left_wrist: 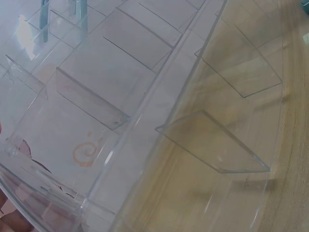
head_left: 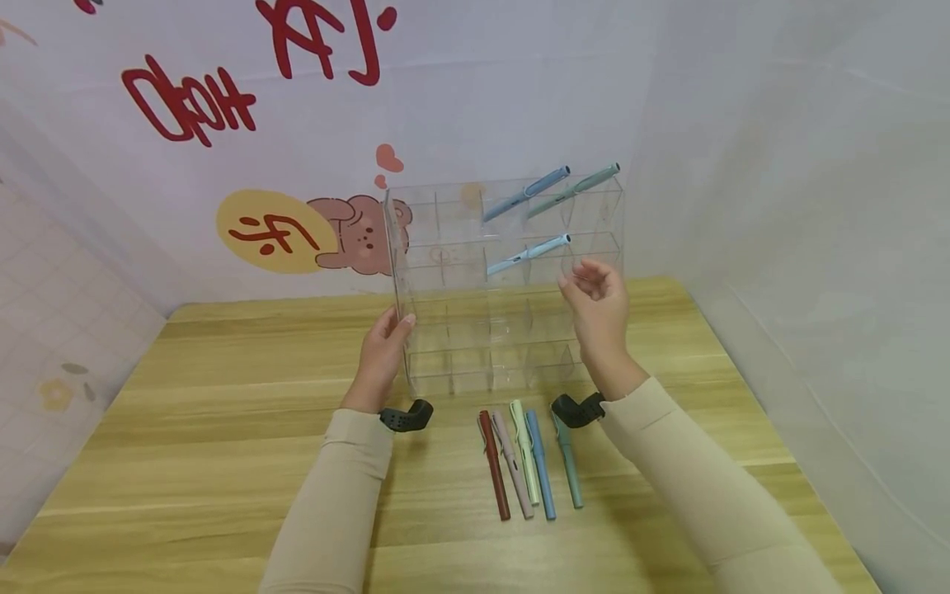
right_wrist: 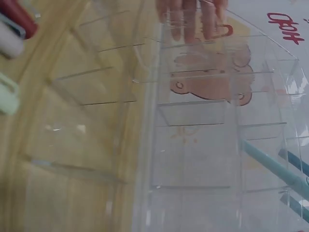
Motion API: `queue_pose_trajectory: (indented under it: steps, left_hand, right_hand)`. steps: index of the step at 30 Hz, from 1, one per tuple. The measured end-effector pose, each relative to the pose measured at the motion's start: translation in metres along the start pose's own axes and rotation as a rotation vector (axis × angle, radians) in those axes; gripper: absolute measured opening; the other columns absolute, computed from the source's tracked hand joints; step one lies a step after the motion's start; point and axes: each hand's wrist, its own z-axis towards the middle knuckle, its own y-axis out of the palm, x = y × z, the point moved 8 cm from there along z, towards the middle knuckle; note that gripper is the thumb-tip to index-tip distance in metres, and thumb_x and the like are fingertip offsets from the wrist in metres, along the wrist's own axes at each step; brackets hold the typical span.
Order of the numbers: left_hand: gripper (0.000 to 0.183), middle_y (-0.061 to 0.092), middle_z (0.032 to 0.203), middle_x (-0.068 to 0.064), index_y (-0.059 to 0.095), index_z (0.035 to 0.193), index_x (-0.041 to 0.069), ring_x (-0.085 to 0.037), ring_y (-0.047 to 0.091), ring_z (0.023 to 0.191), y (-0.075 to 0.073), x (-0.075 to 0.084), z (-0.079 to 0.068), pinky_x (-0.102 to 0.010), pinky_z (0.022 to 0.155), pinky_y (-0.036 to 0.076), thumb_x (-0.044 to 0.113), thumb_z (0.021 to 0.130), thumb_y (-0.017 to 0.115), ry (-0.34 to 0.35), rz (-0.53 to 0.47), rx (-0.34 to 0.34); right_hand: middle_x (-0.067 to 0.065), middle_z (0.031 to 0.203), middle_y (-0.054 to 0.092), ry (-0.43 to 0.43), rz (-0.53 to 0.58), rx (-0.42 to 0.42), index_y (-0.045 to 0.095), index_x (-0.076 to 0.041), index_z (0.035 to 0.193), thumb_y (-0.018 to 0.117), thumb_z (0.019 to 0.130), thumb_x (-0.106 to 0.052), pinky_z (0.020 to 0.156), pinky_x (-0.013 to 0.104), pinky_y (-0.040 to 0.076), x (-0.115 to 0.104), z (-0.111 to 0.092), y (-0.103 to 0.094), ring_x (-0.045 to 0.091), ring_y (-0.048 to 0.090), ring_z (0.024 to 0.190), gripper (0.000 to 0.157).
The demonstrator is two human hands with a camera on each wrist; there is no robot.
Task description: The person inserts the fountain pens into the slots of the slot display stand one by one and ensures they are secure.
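A clear plastic compartment rack [head_left: 467, 379] stands upright on the table. My left hand [head_left: 382, 355] grips its left side, thumb in front; through the plastic, its fingers [right_wrist: 186, 19] show in the right wrist view. By the rack's right side is my right hand [head_left: 603, 318], fingers loosely bent and holding nothing. Just above those fingers, a light blue pen [head_left: 527, 254] leans in the second row, its end sticking out. A blue pen [head_left: 525, 195] and a green pen [head_left: 575, 190] slant out of the top row.
In front of the rack, several capped pens lie on the wooden table [head_left: 185, 462]: dark red [head_left: 494, 466], mauve [head_left: 514, 466], pale green [head_left: 524, 454], blue [head_left: 541, 466] and teal-green [head_left: 569, 466]. A white printed cloth [head_left: 519, 91] hangs behind.
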Motion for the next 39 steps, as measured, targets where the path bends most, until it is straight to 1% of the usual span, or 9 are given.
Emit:
queue_pose_trajectory:
  steps: [7, 13, 18, 21, 25, 28, 34, 39]
  left_hand:
    - [0.06, 0.036, 0.152, -0.004, 0.034, 0.151, 0.02, -0.026, 0.032, 0.14, -0.001, 0.001, 0.0, -0.05, 0.113, 0.025, 0.047, 0.099, 0.048, -0.01, -0.004, 0.01]
    - [0.062, 0.035, 0.153, -0.005, 0.032, 0.152, 0.02, -0.026, 0.031, 0.14, 0.0, 0.002, 0.001, -0.049, 0.113, 0.025, 0.047, 0.099, 0.048, -0.012, 0.006, 0.012]
    - [0.061, 0.036, 0.152, -0.004, 0.032, 0.151, 0.02, -0.025, 0.032, 0.139, 0.002, 0.003, 0.001, -0.049, 0.113, 0.026, 0.047, 0.099, 0.048, -0.002, -0.003, 0.008]
    - [0.061, 0.036, 0.152, -0.004, 0.032, 0.152, 0.021, -0.025, 0.032, 0.139, 0.002, 0.003, 0.001, -0.049, 0.113, 0.026, 0.047, 0.099, 0.048, 0.0, -0.001, 0.006]
    - [0.061, 0.036, 0.152, -0.004, 0.032, 0.152, 0.022, -0.025, 0.032, 0.139, 0.002, 0.003, 0.002, -0.049, 0.113, 0.026, 0.048, 0.099, 0.048, 0.0, 0.003, 0.006]
    - [0.061, 0.037, 0.152, -0.003, 0.032, 0.152, 0.022, -0.024, 0.032, 0.139, 0.001, 0.002, 0.002, -0.048, 0.113, 0.027, 0.048, 0.098, 0.048, -0.004, 0.002, 0.008]
    - [0.061, 0.037, 0.152, -0.004, 0.032, 0.151, 0.022, -0.025, 0.032, 0.139, 0.0, 0.0, 0.002, -0.05, 0.113, 0.026, 0.049, 0.098, 0.048, -0.011, 0.008, 0.009]
    - [0.06, 0.037, 0.151, -0.004, 0.033, 0.151, 0.022, -0.025, 0.032, 0.139, 0.001, -0.001, 0.001, -0.049, 0.113, 0.026, 0.048, 0.099, 0.048, -0.015, 0.009, 0.009]
  right_hand:
    - [0.018, 0.121, 0.053, 0.037, -0.128, -0.115, 0.047, 0.007, 0.125, 0.062, 0.092, -0.002, 0.087, 0.018, 0.049, 0.014, -0.018, -0.01, 0.014, 0.056, 0.103, 0.038]
    - [0.019, 0.122, 0.054, 0.12, -0.23, -0.201, 0.049, 0.005, 0.124, 0.063, 0.092, -0.008, 0.084, 0.015, 0.048, 0.032, -0.036, -0.018, 0.013, 0.057, 0.104, 0.037]
    - [0.018, 0.124, 0.056, 0.167, -0.309, -0.249, 0.051, 0.003, 0.124, 0.064, 0.092, -0.011, 0.081, 0.015, 0.048, 0.05, -0.047, -0.026, 0.017, 0.056, 0.108, 0.037]
    - [0.017, 0.124, 0.057, 0.177, -0.365, -0.285, 0.052, 0.002, 0.124, 0.064, 0.092, -0.012, 0.08, 0.015, 0.048, 0.061, -0.053, -0.03, 0.021, 0.056, 0.11, 0.037]
    - [0.019, 0.124, 0.058, 0.177, -0.425, -0.336, 0.053, 0.003, 0.123, 0.065, 0.091, -0.01, 0.078, 0.015, 0.047, 0.074, -0.06, -0.032, 0.027, 0.057, 0.11, 0.036]
    - [0.021, 0.124, 0.057, 0.176, -0.466, -0.386, 0.054, 0.004, 0.123, 0.064, 0.091, -0.008, 0.077, 0.02, 0.049, 0.081, -0.065, -0.03, 0.03, 0.058, 0.109, 0.035]
    - [0.024, 0.118, 0.059, 0.154, -0.578, -0.467, 0.056, 0.007, 0.12, 0.066, 0.088, -0.003, 0.078, 0.036, 0.054, 0.092, -0.07, -0.028, 0.036, 0.06, 0.103, 0.035]
    - [0.024, 0.115, 0.059, 0.17, -0.687, -0.537, 0.057, 0.007, 0.117, 0.068, 0.087, -0.005, 0.08, 0.041, 0.054, 0.1, -0.074, -0.028, 0.037, 0.06, 0.103, 0.035]
